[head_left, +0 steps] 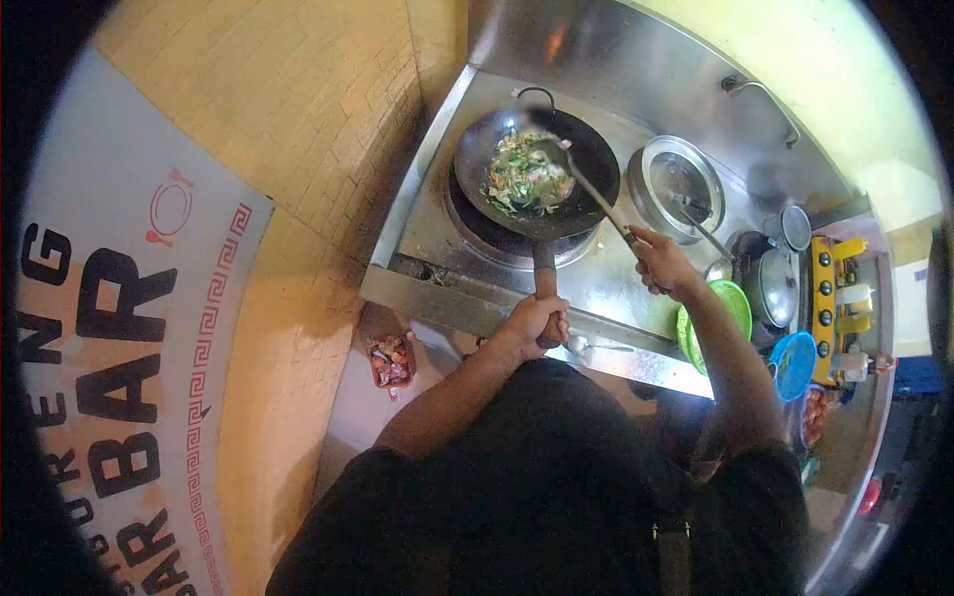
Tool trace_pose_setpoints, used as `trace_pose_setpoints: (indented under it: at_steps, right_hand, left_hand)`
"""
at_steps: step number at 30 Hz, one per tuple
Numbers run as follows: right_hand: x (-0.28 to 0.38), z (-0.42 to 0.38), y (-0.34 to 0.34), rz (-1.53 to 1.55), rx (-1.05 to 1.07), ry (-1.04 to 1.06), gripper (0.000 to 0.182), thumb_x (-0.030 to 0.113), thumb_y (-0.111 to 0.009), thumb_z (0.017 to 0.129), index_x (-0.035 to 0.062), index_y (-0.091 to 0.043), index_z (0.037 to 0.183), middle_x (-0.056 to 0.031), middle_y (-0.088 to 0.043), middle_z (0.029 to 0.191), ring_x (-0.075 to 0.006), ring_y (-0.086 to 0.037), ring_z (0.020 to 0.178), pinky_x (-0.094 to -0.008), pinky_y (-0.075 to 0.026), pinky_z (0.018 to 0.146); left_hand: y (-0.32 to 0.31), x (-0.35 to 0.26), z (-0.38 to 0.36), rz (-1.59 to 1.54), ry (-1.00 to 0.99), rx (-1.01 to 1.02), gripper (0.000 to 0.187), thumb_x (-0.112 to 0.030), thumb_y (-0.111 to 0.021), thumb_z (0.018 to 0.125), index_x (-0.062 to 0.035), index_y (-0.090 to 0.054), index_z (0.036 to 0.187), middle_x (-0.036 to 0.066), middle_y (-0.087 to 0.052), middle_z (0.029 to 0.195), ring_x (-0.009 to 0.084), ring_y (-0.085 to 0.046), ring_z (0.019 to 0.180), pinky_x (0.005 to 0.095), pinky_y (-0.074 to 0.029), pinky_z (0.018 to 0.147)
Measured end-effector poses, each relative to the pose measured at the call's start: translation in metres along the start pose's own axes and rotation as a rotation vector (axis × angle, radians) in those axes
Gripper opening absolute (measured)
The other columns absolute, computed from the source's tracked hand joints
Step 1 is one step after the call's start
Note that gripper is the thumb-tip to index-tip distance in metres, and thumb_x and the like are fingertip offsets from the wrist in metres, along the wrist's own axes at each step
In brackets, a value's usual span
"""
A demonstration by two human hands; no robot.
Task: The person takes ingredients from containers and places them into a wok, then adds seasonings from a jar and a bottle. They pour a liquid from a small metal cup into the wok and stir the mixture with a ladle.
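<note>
A dark wok (598, 177) sits on the burner, with chopped green and orange vegetables and pale pieces (519, 177) in it. My left hand (537, 323) is wrapped round the wok's long brown handle (544, 270). In my right hand (668, 264) is the handle of a long metal ladle (594, 192). Its rounded end lies in the food, partly hidden by steam or glare. Below my right hand is a green basket (730, 316) at the stove's front edge.
Right of the wok stands a metal pot (651, 189) with another ladle (714, 238). Farther right are a lidded pan (778, 286), a blue basket (795, 366) and a yellow rack (823, 310) with bottles. A tiled wall (338, 149) borders the left; a red tray (393, 360) lies low.
</note>
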State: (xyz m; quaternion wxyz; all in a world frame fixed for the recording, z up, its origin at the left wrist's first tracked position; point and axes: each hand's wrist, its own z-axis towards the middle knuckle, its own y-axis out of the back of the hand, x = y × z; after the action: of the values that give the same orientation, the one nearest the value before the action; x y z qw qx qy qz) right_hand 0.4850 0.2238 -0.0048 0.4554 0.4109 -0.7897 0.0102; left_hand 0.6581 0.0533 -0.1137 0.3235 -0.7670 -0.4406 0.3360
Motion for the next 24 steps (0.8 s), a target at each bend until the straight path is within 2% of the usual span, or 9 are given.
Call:
trace_pose_setpoints:
  at_steps: [1,4,7,10,11,17,20,22,24]
  right_hand:
    - [0.007,-0.011,-0.004,0.053,0.013,0.019,0.046,0.024,-0.050,0.095,0.0091,-0.042,0.139,0.0002,-0.044,0.060,-0.0082,-0.039,0.040,-0.0246,-0.033,0.034]
    - [0.019,-0.044,-0.003,-0.003,0.069,0.045,0.049,0.025,-0.049,0.096,0.0096,-0.039,0.141,0.0011,-0.044,0.060,-0.0065,-0.041,0.043,-0.0226,-0.032,0.034]
    - [0.023,-0.068,-0.001,-0.064,0.122,-0.024,0.047,0.023,-0.050,0.094,0.0094,-0.042,0.138,-0.0099,-0.054,0.062,-0.0176,-0.054,0.045,-0.0326,-0.041,0.037]
    - [-0.014,-0.050,-0.025,-0.785,-0.037,0.602,0.046,0.019,-0.050,0.092,0.0080,-0.043,0.136,-0.0255,-0.062,0.074,-0.0357,-0.063,0.056,-0.0464,-0.050,0.051]
    - [-0.017,-0.047,-0.034,-0.795,-0.082,0.567,0.044,0.017,-0.049,0.090,0.0084,-0.047,0.133,-0.0320,-0.061,0.083,-0.0460,-0.062,0.069,-0.0540,-0.050,0.065]
    - [0.001,-0.050,-0.023,-0.832,-0.291,0.413,0.040,0.016,-0.048,0.090,0.0101,-0.050,0.130,-0.0276,-0.062,0.072,-0.0436,-0.063,0.068,-0.0532,-0.050,0.064]
    - [-0.007,-0.068,0.006,-0.741,-0.259,0.545,0.042,0.014,-0.049,0.088,0.0156,-0.051,0.130,-0.0254,-0.064,0.078,-0.0424,-0.064,0.071,-0.0523,-0.051,0.068]
    - [0.011,-0.086,-0.001,-0.862,-0.152,0.245,0.043,0.008,-0.051,0.086,0.0147,-0.054,0.128,-0.0230,-0.066,0.090,-0.0426,-0.063,0.082,-0.0496,-0.051,0.075]
    - [0.000,-0.079,-0.020,-0.931,-0.121,0.178,0.053,0.007,-0.053,0.083,0.0165,-0.046,0.135,-0.0234,-0.066,0.088,-0.0405,-0.064,0.080,-0.0497,-0.051,0.070]
  left_hand:
    - [0.002,0.000,0.001,0.000,0.008,0.009,0.010,-0.001,-0.060,0.081,-0.0033,-0.051,0.083,0.006,-0.051,0.065,0.0156,-0.051,0.050,0.0320,-0.046,0.050]
    - [0.004,0.000,0.002,-0.010,0.028,0.011,0.010,-0.001,-0.060,0.081,-0.0034,-0.050,0.082,0.005,-0.051,0.065,0.0156,-0.051,0.050,0.0322,-0.046,0.050]
    - [0.009,0.001,0.006,0.000,0.023,0.025,0.009,-0.002,-0.060,0.081,-0.0034,-0.051,0.081,0.005,-0.051,0.064,0.0159,-0.051,0.049,0.0326,-0.046,0.049]
    - [0.010,0.003,0.008,0.002,0.056,-0.011,0.008,-0.004,-0.060,0.082,-0.0034,-0.052,0.083,0.005,-0.051,0.065,0.0165,-0.052,0.050,0.0333,-0.046,0.050]
    - [0.010,0.001,0.008,0.000,0.068,-0.034,0.008,-0.005,-0.060,0.082,-0.0034,-0.053,0.083,0.006,-0.052,0.065,0.0168,-0.053,0.051,0.0336,-0.047,0.050]
    - [0.007,-0.002,-0.004,0.251,-0.084,-0.159,0.033,-0.015,-0.065,0.084,0.0013,-0.050,0.109,0.009,-0.056,0.081,0.0216,-0.055,0.060,0.0347,-0.050,0.058]
    - [0.011,0.000,-0.007,1.399,-1.340,-0.503,0.041,-0.016,-0.062,0.089,0.0030,-0.047,0.122,0.010,-0.057,0.095,0.0180,-0.058,0.076,0.0309,-0.049,0.070]
    - [-0.023,-0.007,-0.018,1.198,-1.026,-0.229,0.048,-0.019,-0.062,0.088,0.0051,-0.045,0.125,0.011,-0.056,0.100,0.0201,-0.057,0.088,0.0312,-0.049,0.077]
    - [-0.064,-0.005,-0.006,0.828,-0.365,-0.095,0.043,-0.031,-0.052,0.096,-0.0013,-0.048,0.126,0.009,-0.058,0.101,0.0196,-0.057,0.090,0.0334,-0.048,0.077]
